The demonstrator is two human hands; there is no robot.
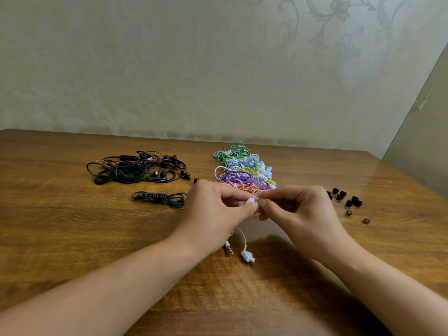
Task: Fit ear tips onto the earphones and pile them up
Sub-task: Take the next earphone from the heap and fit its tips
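Note:
My left hand (215,209) and my right hand (293,209) meet above the table's middle. Between their fingertips they pinch a white earbud (251,199). What my right fingertips press against it is too small to tell. Its white cable hangs below my left hand, with the second white earbud (247,256) and the plug (228,247) dangling just over the wood. Several loose black ear tips (345,197) lie to the right of my right hand.
A pile of coloured earphones (242,169) lies just behind my hands. At the back left is a tangle of black earphones (138,169), with one coiled black set (160,198) in front of it. The wooden table (72,238) meets a wall behind.

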